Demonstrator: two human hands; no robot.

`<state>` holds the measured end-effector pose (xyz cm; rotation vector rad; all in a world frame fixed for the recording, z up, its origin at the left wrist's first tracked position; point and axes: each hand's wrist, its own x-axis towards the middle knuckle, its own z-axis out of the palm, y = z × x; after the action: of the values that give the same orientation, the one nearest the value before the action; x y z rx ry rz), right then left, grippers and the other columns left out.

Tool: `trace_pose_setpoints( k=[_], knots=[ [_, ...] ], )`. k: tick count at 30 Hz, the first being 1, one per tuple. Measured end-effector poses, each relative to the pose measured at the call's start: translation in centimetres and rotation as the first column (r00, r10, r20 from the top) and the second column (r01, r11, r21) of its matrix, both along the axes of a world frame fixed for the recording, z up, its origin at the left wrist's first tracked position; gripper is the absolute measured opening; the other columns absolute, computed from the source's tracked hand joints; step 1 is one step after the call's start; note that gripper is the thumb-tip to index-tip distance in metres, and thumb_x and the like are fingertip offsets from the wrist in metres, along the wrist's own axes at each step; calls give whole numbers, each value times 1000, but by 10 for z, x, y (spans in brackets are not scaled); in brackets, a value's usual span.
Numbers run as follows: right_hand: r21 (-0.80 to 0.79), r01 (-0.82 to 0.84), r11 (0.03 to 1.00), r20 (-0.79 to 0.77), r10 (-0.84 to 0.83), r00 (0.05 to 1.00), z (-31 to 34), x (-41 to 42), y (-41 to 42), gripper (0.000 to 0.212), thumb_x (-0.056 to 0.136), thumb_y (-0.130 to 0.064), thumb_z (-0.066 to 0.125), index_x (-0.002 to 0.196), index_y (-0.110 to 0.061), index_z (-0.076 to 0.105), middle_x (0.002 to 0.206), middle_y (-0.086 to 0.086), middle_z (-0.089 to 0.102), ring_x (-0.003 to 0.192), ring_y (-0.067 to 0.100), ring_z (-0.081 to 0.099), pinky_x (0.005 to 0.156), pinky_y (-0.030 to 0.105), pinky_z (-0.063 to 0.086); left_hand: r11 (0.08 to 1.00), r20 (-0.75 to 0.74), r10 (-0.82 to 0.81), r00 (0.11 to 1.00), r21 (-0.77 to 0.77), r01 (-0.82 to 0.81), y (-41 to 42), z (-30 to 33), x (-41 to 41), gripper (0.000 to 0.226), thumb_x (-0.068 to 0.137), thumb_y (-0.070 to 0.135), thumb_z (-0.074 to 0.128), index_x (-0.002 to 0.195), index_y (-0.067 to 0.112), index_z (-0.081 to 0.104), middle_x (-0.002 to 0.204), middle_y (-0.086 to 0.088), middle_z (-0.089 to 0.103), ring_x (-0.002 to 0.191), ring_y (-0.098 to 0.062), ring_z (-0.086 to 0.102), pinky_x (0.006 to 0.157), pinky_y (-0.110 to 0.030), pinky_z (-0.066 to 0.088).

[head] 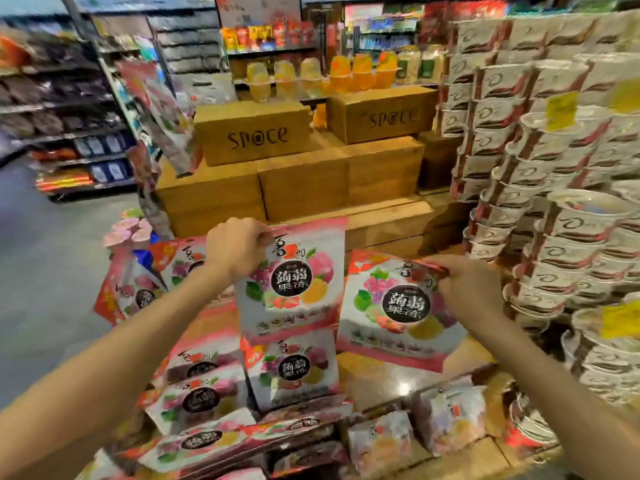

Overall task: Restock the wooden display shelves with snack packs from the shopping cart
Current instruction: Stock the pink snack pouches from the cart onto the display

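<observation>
Snack packs [207, 403] lie stacked nearest, on the low wooden shelf [391, 379]. Above them the left hand [239, 251] pinches one pack [291, 282] by its top corner, and the right hand [464, 289] grips a second pack [398, 306] at its top edge, seemingly just touching the shelf. Beyond rise wooden boxes [256, 133]. Held by corners, either pack could slip or topple the leaning stack.

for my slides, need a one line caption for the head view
Left hand and right hand each grip a snack pack above the wooden display shelf.
</observation>
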<state>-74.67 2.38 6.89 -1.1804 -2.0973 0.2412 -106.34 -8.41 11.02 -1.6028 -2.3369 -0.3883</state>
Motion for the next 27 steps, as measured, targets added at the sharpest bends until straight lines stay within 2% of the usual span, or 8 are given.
trace_pose_setpoints(
  k=[3,6,9,13,16,20,24,27],
  knots=[
    [60,-71,996,-30,73,997,5,-47,21,36,66,-10,48,85,-18,77,82,8,75,77,34,67,69,39,51,997,57,66,996,29,-67,-1,10,-37,18,92,26,57,89,20,74,94,-5,73,87,-34,65,59,-30,39],
    [100,-132,986,-41,136,990,9,-90,48,20,80,-8,64,89,-20,77,86,7,76,81,33,68,75,45,52,984,103,148,983,88,-158,-7,17,-75,16,87,24,59,83,16,71,81,-5,72,77,-33,65,59,-35,50],
    [106,-127,986,-106,138,985,9,-126,74,16,80,-7,70,92,-16,77,88,10,75,82,33,68,77,44,52,966,125,228,966,91,-240,-10,23,-104,16,87,20,60,76,12,68,66,-5,62,65,-29,59,53,-31,40],
    [59,-307,950,-115,312,943,-3,-172,91,25,80,-3,64,94,-19,76,88,6,75,85,29,68,78,47,52,956,104,263,959,108,-274,-9,2,-138,16,88,24,62,83,14,73,76,-4,70,71,-28,62,57,-32,44],
    [184,-313,932,-12,321,947,-9,-204,88,21,76,-4,65,87,-18,77,75,9,74,70,31,67,64,40,51,961,174,254,952,62,-268,-7,-21,-161,13,89,24,62,89,18,74,84,-3,73,78,-28,66,62,-37,52],
    [-10,-313,950,117,312,943,-44,-242,98,29,76,0,70,94,-21,77,88,7,76,85,30,70,80,42,53,965,178,254,951,13,-261,-4,-56,-189,22,93,31,57,110,30,71,95,-3,74,83,-28,66,59,-32,47],
    [-73,-298,952,247,306,919,-87,-273,107,17,84,-21,66,91,-33,75,83,3,75,84,29,69,74,38,51,950,221,313,924,-61,-307,-1,-95,-217,21,93,31,57,104,23,73,93,-5,74,82,-28,67,66,-38,53],
    [-153,-255,955,260,287,922,-109,-289,115,17,86,-22,63,89,-33,75,78,0,75,79,26,67,70,35,45,940,273,341,900,-90,-329,3,-120,-236,16,90,22,61,102,23,72,96,-3,74,84,-25,69,70,-40,56]
  ],
)
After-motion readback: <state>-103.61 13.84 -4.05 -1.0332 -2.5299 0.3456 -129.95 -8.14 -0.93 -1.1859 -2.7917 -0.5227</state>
